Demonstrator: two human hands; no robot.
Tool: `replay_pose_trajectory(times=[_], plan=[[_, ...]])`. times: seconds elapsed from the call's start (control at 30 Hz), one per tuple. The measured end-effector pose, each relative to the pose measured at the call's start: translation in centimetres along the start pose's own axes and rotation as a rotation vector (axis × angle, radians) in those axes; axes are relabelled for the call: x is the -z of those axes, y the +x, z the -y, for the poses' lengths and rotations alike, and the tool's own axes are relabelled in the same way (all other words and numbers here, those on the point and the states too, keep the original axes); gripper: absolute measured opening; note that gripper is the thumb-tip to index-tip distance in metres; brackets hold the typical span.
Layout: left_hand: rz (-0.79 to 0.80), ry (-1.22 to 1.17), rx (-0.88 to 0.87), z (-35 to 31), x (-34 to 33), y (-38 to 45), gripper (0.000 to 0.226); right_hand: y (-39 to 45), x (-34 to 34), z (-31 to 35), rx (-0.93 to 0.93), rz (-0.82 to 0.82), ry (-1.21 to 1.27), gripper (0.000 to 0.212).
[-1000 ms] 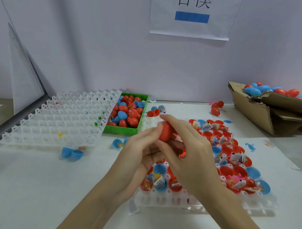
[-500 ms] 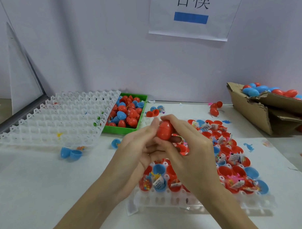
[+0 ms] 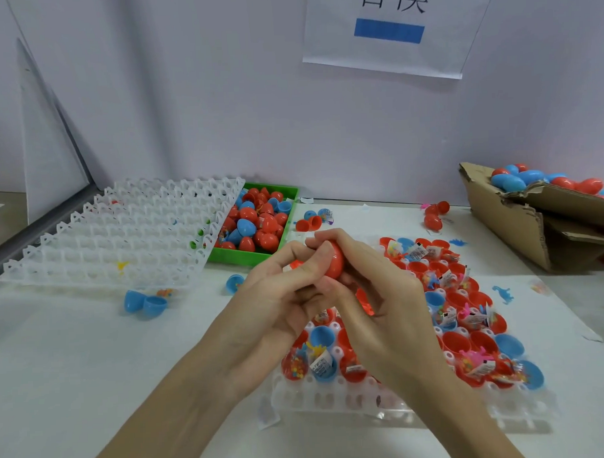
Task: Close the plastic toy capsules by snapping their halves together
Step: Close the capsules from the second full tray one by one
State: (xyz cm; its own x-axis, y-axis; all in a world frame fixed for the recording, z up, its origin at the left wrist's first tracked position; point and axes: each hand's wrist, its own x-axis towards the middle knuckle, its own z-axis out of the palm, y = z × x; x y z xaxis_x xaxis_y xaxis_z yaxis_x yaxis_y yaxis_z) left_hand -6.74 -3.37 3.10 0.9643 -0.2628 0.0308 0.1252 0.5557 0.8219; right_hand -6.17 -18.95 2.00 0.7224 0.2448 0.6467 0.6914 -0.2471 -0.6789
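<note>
A red egg-shaped capsule is pinched between both hands above the table's middle. My left hand presses its thumb on the capsule's left side; my right hand wraps fingers over its top and right side. Most of the capsule is hidden by fingers. Below the hands lies a clear plastic tray filled with several open red and blue capsule halves that hold small toys and paper slips.
An empty clear tray leans at the left, partly over a green bin of closed capsules. A cardboard box of capsules stands at the right. Loose blue halves and red capsules lie on the white table.
Both hands stayed together on the red capsule and turned it slightly; my left thumb now covers more of it.
</note>
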Motion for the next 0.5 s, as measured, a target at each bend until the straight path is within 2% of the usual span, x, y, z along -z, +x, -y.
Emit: replay_pose_trajectory(times=[0.13, 0.33, 0.5], plan=[[-0.023, 0.024, -0.053, 0.4, -0.3, -0.4, 0.032, -0.1, 0.3, 0.1, 0.052, -0.015, -0.03, 0.039], [-0.078, 0.05, -0.065, 0.7, -0.5, -0.3, 0.028, -0.2, -0.4, 0.0, 0.152, -0.073, -0.174, 0.039], [-0.128, 0.06, -0.023, 0.8, -0.5, 0.3, 0.04, 0.0, -0.6, -0.4, 0.117, -0.073, -0.227, 0.041]])
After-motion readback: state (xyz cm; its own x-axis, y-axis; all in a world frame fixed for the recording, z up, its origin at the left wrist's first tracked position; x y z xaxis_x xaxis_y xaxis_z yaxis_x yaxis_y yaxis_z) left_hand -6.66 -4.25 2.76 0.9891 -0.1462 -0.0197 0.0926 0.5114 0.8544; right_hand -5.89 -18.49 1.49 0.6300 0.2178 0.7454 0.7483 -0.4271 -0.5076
